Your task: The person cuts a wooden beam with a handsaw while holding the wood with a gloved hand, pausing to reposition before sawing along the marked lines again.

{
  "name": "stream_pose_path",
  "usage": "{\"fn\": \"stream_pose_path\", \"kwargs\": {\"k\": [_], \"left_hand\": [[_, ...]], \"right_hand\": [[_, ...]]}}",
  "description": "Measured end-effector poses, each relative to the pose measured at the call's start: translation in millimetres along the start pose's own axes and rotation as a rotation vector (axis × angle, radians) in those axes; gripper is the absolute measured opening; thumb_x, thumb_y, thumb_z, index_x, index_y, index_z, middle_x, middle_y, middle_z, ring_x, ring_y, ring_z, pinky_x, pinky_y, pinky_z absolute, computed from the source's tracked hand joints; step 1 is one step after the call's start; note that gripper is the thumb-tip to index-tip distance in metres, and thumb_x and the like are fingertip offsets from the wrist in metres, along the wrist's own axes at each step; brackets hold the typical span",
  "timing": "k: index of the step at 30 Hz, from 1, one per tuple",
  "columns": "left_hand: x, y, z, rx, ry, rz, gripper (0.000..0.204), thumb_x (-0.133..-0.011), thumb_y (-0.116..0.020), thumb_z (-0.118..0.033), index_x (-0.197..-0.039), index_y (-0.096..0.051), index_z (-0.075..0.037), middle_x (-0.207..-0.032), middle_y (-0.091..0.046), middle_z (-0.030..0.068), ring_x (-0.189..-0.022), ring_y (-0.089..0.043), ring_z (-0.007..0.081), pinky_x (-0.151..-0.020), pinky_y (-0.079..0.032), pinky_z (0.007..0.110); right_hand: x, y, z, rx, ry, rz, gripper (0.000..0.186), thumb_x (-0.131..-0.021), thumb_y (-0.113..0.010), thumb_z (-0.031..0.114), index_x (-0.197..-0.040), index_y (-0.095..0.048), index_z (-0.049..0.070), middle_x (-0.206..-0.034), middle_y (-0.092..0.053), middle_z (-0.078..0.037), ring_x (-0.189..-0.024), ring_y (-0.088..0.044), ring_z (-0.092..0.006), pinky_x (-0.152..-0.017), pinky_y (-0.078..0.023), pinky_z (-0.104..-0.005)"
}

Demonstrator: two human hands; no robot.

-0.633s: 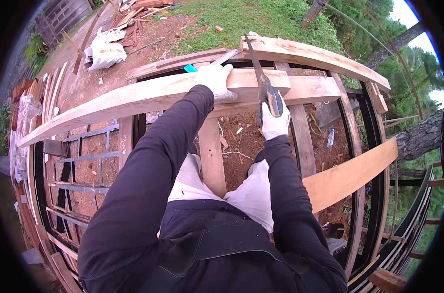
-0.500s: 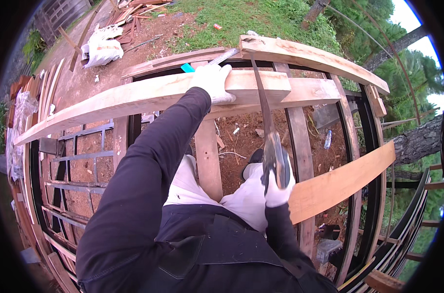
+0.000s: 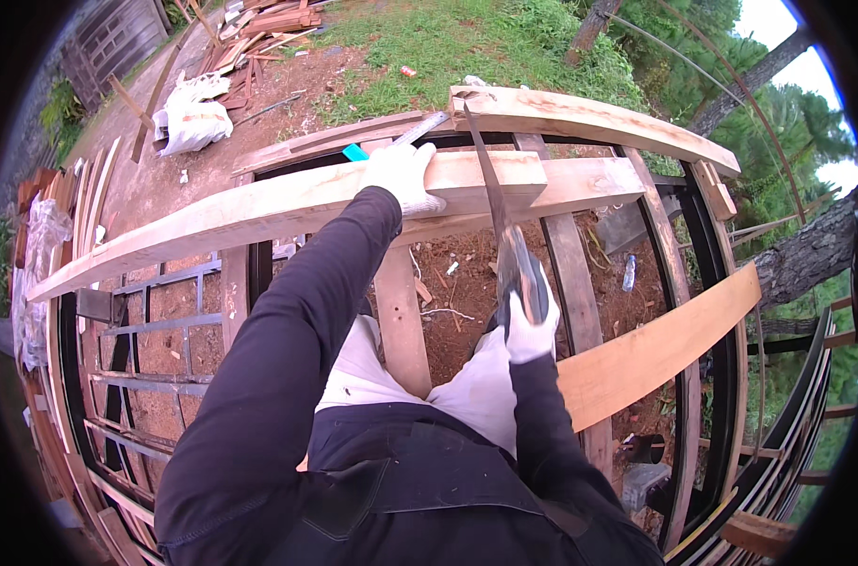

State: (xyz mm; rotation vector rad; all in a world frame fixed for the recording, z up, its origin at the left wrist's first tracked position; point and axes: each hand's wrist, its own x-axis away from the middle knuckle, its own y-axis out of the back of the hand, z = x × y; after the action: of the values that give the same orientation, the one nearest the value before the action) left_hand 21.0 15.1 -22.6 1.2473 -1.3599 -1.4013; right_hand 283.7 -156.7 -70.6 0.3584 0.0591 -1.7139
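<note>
My left hand (image 3: 401, 179), in a white glove, grips a pale timber beam (image 3: 212, 212), fingers over its top, beside a metal square (image 3: 421, 126) with a teal handle (image 3: 356, 152). My right hand (image 3: 531, 330), also gloved, is closed on the dark handle of a handsaw (image 3: 500, 208). The saw's blade points away from me, across the beam near its right end. Under that beam lies another timber (image 3: 594, 181), sticking out to the right; whether the teeth are inside the wood I cannot tell.
A timber (image 3: 599, 118) lies along the far side of the frame. A wide plank (image 3: 660, 354) crosses at right. Metal bars (image 3: 160, 321) are left, with soil below. A white sack (image 3: 189, 118), scrap wood (image 3: 259, 38), stacked boards (image 3: 42, 236) and trees (image 3: 806, 264) surround the frame.
My right hand and the saw moved back toward me, then slightly forward again. My left hand stays on the beam. The scene sits slightly lower in view.
</note>
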Motion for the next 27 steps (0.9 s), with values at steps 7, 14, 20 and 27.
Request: {"fn": "stream_pose_path", "kwargs": {"k": [7, 14, 20, 27], "left_hand": [[1.7, 10.9, -13.8, -0.003, -0.012, 0.107, 0.094, -0.07, -0.079, -0.063, -0.144, -0.054, -0.01, -0.129, -0.064, 0.0182, -0.12, -0.062, 0.0322, -0.1, -0.049, 0.045], [-0.1, 9.9, -12.4, 0.019, -0.012, 0.053, 0.091, -0.071, -0.079, -0.058, -0.144, -0.055, -0.009, -0.131, -0.064, 0.0182, -0.12, -0.062, 0.0343, -0.102, -0.049, 0.046], [-0.5, -0.3, -7.0, 0.005, -0.03, 0.011, 0.09, -0.071, -0.079, -0.059, -0.141, -0.054, -0.008, -0.118, -0.068, 0.015, -0.113, -0.065, 0.0322, -0.097, -0.049, 0.046], [-7.6, 2.7, -20.6, 0.027, -0.031, 0.055, 0.092, -0.07, -0.079, -0.059, -0.143, -0.055, -0.008, -0.124, -0.067, 0.0176, -0.116, -0.064, 0.0337, -0.099, -0.05, 0.046]], "right_hand": [[53.1, 24.3, -2.6, 0.03, -0.019, -0.073, 0.052, -0.093, -0.065, 0.005, -0.144, -0.055, -0.004, -0.121, -0.068, -0.014, -0.104, -0.064, -0.0174, -0.09, -0.05, -0.0322], [-87.2, -33.3, -10.6, -0.017, -0.048, 0.023, 0.05, -0.093, -0.068, 0.003, -0.14, -0.055, -0.009, -0.133, -0.067, -0.016, -0.12, -0.064, -0.0187, -0.105, -0.048, -0.0309], [105.0, 56.8, 30.9, 0.026, -0.137, 0.007, 0.058, -0.093, -0.057, 0.007, -0.15, -0.05, -0.003, -0.091, -0.07, -0.008, -0.065, -0.061, -0.0071, -0.058, -0.049, -0.0256], [-104.7, -41.3, -28.2, -0.005, 0.042, -0.125, 0.046, -0.092, -0.073, 0.005, -0.134, -0.061, -0.007, -0.128, -0.07, -0.015, -0.116, -0.066, -0.02, -0.102, -0.05, -0.0347]]}}
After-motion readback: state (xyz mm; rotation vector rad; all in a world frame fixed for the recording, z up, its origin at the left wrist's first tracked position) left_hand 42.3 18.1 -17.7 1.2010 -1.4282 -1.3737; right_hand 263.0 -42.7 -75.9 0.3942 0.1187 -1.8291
